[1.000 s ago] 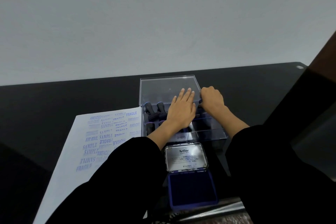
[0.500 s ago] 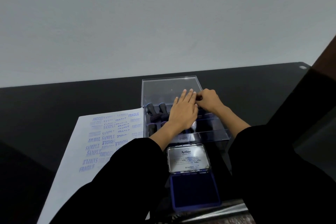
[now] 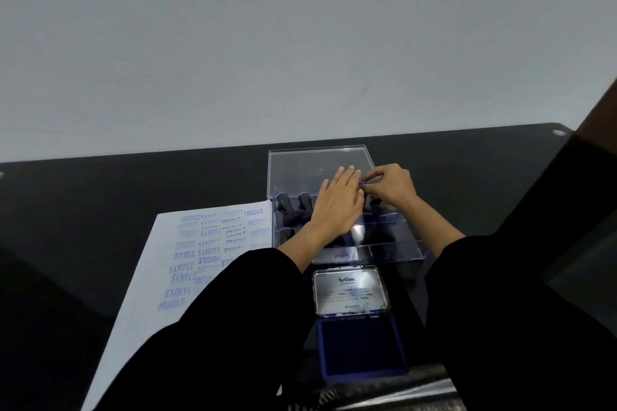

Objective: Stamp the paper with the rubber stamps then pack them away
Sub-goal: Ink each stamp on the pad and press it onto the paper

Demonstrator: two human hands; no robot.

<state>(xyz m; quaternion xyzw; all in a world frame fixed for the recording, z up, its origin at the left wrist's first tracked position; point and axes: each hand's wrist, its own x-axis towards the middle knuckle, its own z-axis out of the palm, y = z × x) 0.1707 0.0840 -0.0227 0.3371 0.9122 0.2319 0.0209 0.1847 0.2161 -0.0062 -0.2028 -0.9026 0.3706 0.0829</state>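
A clear plastic box [image 3: 405,245] stands on the black table, its lid [image 3: 317,163] raised at the back. Dark rubber stamps [image 3: 293,207] stand in rows inside it. My left hand [image 3: 339,200] lies flat with straight fingers over the stamps in the box's middle. My right hand [image 3: 392,185] is just to its right, fingers curled and pinching a small blue-edged stamp at the back row. A white paper [image 3: 187,260] covered in blue prints such as SAMPLE and FRAGILE lies left of the box.
An open ink pad [image 3: 360,349] lies in front of the box, its silver lid [image 3: 350,290] folded back toward the box. The black table [image 3: 100,197] ends at a grey wall behind. A dark brown edge [image 3: 597,110] rises at the far right.
My right hand has shifted left toward my left hand's fingertips and now pinches at the back row. My left hand stays flat over the stamps.
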